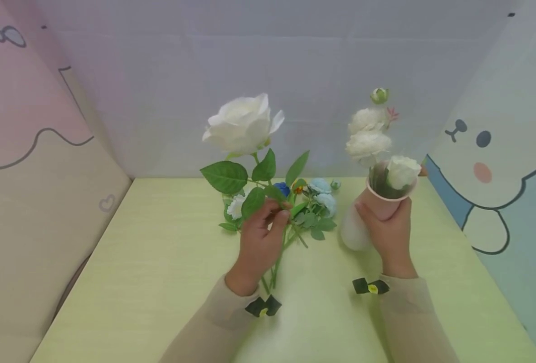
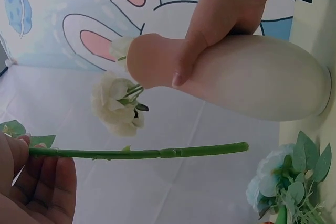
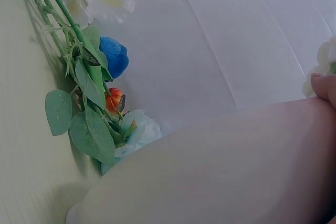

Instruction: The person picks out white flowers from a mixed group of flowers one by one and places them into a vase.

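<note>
A: Left hand?
B: Left hand (image 1: pixel 261 242) near mid-desk. Grip nearly closed, thumb and fingers pinching the green stem (image 2: pixel 205 152) of a large white rose (image 1: pixel 241 123). Bloom up, toward the far wall; leaves above the fingers. Lower stem end bare, apart from the vase.
A: Right?
B: Right hand (image 1: pixel 390 234), grip partly spread, wrapped round the pinkish neck of the vase (image 2: pixel 257 77), just below the rim. Vase on the right side of the desk (image 1: pixel 159 272), white body below. Whether its base touches the surface, I cannot tell.
A: In the vase?
B: White blooms (image 1: pixel 369 143), with a green bud (image 1: pixel 379 96) standing highest.
A: Anything lying about?
B: Far part of the desk, between vase and rose: blue flower (image 3: pixel 114 57), orange flower (image 3: pixel 114 100), pale blue flowers (image 1: pixel 327 203) nearest the vase. White flower (image 1: pixel 236 206) farther left.
</note>
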Tool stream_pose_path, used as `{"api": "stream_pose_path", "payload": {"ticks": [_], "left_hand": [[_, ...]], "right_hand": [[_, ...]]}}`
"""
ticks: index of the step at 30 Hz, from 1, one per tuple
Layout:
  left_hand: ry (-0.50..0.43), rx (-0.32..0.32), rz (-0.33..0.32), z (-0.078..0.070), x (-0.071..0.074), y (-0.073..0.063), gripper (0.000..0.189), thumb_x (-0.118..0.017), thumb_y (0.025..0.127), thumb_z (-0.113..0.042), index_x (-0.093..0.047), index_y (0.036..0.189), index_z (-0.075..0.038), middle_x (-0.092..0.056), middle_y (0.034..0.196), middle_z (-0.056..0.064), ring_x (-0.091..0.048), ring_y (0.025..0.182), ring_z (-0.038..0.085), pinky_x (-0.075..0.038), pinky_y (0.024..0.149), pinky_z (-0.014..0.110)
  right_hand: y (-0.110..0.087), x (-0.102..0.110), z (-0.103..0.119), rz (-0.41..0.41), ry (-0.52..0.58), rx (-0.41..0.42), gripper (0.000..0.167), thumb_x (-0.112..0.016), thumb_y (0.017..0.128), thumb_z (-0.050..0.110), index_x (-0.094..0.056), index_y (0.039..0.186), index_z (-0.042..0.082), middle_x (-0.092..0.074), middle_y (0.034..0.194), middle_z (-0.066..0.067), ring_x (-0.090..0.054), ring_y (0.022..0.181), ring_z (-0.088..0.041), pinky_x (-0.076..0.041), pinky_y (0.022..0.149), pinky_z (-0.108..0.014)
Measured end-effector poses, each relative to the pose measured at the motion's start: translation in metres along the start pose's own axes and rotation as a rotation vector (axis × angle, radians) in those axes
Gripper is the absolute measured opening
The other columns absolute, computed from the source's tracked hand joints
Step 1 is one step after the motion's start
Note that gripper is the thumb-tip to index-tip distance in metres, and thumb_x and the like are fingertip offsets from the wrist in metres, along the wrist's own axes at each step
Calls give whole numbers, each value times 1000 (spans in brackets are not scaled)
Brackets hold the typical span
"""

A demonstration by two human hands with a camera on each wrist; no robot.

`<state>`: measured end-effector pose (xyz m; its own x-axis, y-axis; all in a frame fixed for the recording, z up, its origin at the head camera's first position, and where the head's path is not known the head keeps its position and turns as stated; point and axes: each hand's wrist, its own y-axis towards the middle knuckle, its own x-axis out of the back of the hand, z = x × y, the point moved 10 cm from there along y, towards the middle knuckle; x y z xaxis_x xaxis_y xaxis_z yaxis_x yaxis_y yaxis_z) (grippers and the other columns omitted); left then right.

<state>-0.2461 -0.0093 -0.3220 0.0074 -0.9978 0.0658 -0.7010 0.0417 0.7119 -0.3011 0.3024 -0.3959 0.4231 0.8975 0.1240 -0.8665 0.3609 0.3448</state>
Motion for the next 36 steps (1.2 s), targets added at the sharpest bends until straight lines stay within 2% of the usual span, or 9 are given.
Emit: {"api": "stream_pose_path", "payload": {"ticks": [5, 9, 11, 15, 22, 25, 27, 33, 36], "left_hand": [[34, 21, 2, -3, -6, 6, 6, -60, 100, 6, -64, 95, 5, -68, 99, 18, -70, 92, 35, -56, 96, 39], [83, 58, 24, -6, -12, 11, 5, -62, 101, 0, -66, 100, 3, -70, 100, 13, -72, 101, 29, -56, 93, 37], [95, 59, 35, -9, -16, 15, 5, -62, 101, -1, -66, 102, 2, -70, 100, 13, -71, 105, 27, -57, 90, 37], [90, 34, 45, -16, -23, 23, 6, -62, 101, 1, -66, 106, 1, -70, 104, 14, -72, 102, 26, -57, 86, 34], [-37, -28, 72, -28, -38, 32, 8, -61, 100, 6, -63, 107, 3, -66, 111, 19, -71, 95, 32, -56, 94, 35], [-67, 8, 97, -28, -44, 34, 9, -59, 103, 1, -61, 111, 2, -65, 110, 17, -71, 96, 30, -57, 91, 33], [-89, 8, 111, -31, -48, 37, 9, -57, 104, 1, -58, 113, 1, -64, 109, 17, -70, 96, 31, -58, 90, 33], [-181, -88, 136, -49, -57, 51, 14, -55, 102, 9, -52, 114, 5, -61, 108, 25, -68, 95, 38, -58, 90, 36], [-206, -100, 151, -55, -63, 56, 16, -54, 102, 10, -50, 117, 6, -60, 110, 27, -67, 97, 40, -57, 92, 36]], "right_hand": [[-2, 1, -1, -4, -17, -25, 90, -90, 78, 17, -37, 151, 20, -51, 141, -1, -50, 123, -17, -37, 107, -35], [-3, 0, -3, -5, -19, -44, 89, -90, 79, 18, -37, 150, 19, -50, 141, -2, -49, 122, -17, -37, 107, -35], [-3, -1, -3, -5, -12, -46, 88, -90, 79, 17, -37, 150, 18, -50, 141, -2, -49, 122, -17, -37, 107, -35], [-3, -1, -2, -4, -8, -45, 88, -90, 79, 16, -37, 149, 17, -50, 140, 0, -49, 121, -15, -37, 107, -34], [-3, 0, -6, -5, -41, -56, 90, -90, 79, 15, -36, 151, 15, -50, 141, -1, -49, 121, -15, -37, 106, -34], [-3, 0, -5, -1, -46, -48, 90, -90, 79, 16, -36, 151, 16, -51, 140, -1, -49, 120, -15, -37, 106, -34], [-3, 0, -4, -1, -46, -33, 90, -90, 78, 16, -37, 151, 17, -51, 139, 0, -49, 120, -15, -38, 105, -34], [0, 2, -6, -14, -60, -35, 92, -90, 77, 13, -36, 152, 16, -52, 139, -2, -50, 120, -15, -38, 106, -36], [0, 2, -8, -19, -64, -54, 91, -89, 77, 13, -36, 151, 15, -52, 138, -1, -50, 120, -15, -39, 106, -35]]}}
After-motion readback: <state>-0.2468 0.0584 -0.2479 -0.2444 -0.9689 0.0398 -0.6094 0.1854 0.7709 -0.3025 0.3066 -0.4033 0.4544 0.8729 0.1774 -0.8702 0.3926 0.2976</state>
